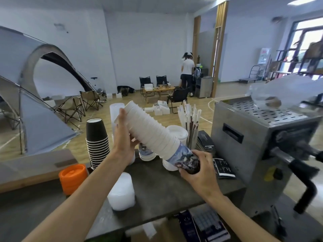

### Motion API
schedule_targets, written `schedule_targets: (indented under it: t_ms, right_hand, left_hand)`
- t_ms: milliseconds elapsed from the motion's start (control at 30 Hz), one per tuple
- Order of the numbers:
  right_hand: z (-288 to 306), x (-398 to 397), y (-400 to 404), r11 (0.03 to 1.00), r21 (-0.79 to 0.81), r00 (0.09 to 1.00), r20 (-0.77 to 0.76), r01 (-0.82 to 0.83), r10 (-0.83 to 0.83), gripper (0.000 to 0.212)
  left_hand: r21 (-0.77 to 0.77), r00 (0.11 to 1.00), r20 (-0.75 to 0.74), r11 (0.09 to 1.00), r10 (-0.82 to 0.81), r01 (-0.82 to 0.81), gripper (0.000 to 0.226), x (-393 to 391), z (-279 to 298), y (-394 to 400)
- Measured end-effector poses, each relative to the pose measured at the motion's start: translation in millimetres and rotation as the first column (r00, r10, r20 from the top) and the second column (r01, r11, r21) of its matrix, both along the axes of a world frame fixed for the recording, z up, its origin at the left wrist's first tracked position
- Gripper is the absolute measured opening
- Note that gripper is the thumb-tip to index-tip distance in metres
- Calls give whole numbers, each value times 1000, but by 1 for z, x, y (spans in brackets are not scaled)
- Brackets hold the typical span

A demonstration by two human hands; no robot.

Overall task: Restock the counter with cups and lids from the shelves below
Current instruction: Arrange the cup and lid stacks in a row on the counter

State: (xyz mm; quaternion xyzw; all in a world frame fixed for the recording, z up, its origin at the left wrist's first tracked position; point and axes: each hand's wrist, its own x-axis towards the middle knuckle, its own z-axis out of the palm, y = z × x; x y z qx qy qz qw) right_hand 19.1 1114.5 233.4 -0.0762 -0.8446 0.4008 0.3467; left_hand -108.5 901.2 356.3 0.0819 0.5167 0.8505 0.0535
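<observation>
Apparently both hands' grip [194, 165] spans cup stack [150, 131].

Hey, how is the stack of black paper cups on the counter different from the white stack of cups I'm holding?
The stack of black paper cups stands upright on the grey counter, untouched; the tilted stack of white printed paper cups is held in the air, left hand at its middle, right hand gripping its base. The black stack has plain dark walls; the white one shows blue artwork on its end cup. Both are nested paper cups.
</observation>
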Motion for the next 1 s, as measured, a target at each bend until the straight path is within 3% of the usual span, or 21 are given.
schedule_targets:
  t_ms: [133, 300, 533, 767, 1000]
  right_hand:
    - [30, 12, 21, 990, 142, 994, -109, 17, -1, 70]
    - [78, 14, 32, 975, 219, 971, -224, -27, 78, 66]
    - [163, 3, 20, 990, 30, 893, -428, -138, 138, 80]
    - [229, -38, -7, 985, 115, 823, -542, -128, 170, 52]
    - [256, -87, -36, 966, 236, 833, -510, -105, 216, 46]
  left_hand:
    - [250, 979, 203, 967, -13, -39, 82, -8, -26, 4]
    - [419, 912, 407, 897, -47, -141, 87, -11, -52, 13]
    - [541, 844, 494, 833, -207, -112, 60, -1, -49, 44]
    - [633, 798, 429, 771, -424, 70, 47, -7, -30, 64]
    - [563, 782, 475, 822, -404, 83, 51, -47, -30, 66]
